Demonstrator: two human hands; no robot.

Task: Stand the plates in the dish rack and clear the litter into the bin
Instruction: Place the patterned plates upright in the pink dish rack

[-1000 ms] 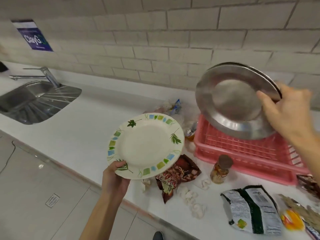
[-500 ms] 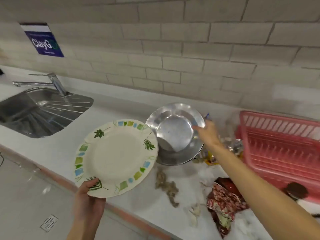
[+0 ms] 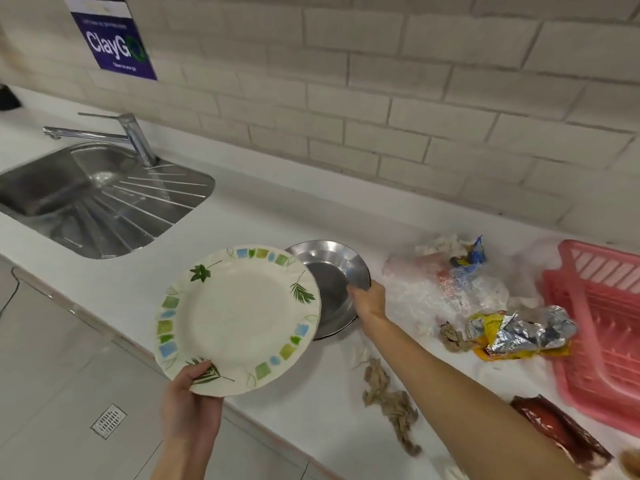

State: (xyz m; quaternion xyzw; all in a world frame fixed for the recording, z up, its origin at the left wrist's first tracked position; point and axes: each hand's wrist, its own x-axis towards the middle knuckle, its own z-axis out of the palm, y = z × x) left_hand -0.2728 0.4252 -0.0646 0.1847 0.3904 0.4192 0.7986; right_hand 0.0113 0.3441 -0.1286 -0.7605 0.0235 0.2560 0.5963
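Steel plate [image 3: 330,271] pinched by right grip [image 3: 369,301], patterned plate [image 3: 239,317] by left grip [image 3: 188,407]; wrappers [image 3: 519,332] beside pink rack [image 3: 609,341].

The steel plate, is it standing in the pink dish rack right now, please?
No, the right hand grips the steel plate by its rim at the white counter, well apart from the pink dish rack.

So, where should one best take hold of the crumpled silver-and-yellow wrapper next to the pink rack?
Pinch the raised silver folds of the wrapper from above, slightly from its left: it lies crumpled on the counter and the pink rack crowds its right side.
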